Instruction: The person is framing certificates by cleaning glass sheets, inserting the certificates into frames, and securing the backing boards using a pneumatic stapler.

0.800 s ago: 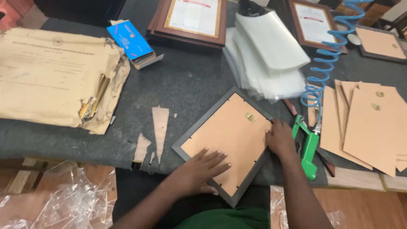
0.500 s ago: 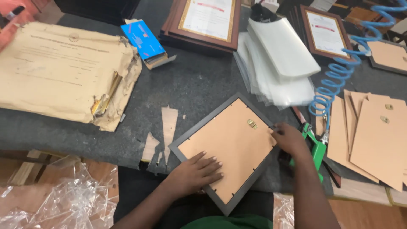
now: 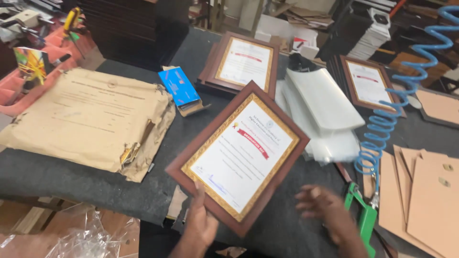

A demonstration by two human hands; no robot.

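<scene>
Head view, looking down on a dark felt-covered worktop (image 3: 71,177).

Left hand (image 3: 203,224), lower centre of the frame: grasps the near bottom edge of a framed certificate (image 3: 239,155), thumb lying over the front of the brown moulding. The fingers behind the frame are hidden. The frame is lifted off the worktop, face up toward the camera, tilted and rotated so that one corner points to the upper centre of the frame. Brown outer moulding, gold inner border, white sheet with a red ribbon-shaped band; the print is too small to make out.

Right hand (image 3: 325,210), lower right of centre: released, fingers spread, apart from the frame's right edge and holding nothing. Motion-blurred, so individual fingers are hard to separate. Forearm cut off by the bottom edge.

Surroundings:
- Torn brown paper wrapping (image 3: 91,119), left of frame, flat on the worktop.
- Blue box (image 3: 179,88), upper centre-left, resting on a small piece of card.
- Second framed certificate (image 3: 244,62) behind the held one, on a stack; lower edge hidden by it.
- Third framed certificate (image 3: 368,83), upper right.
- Pile of white plastic sleeves (image 3: 325,105), centre right.
- Blue coiled air hose (image 3: 392,105) running down to a green tool (image 3: 366,217); tool partly cut off at the bottom.
- Tan backing boards (image 3: 425,191), right edge, cut off.
- Crumpled clear plastic (image 3: 86,236), lower left, below the worktop edge.
</scene>
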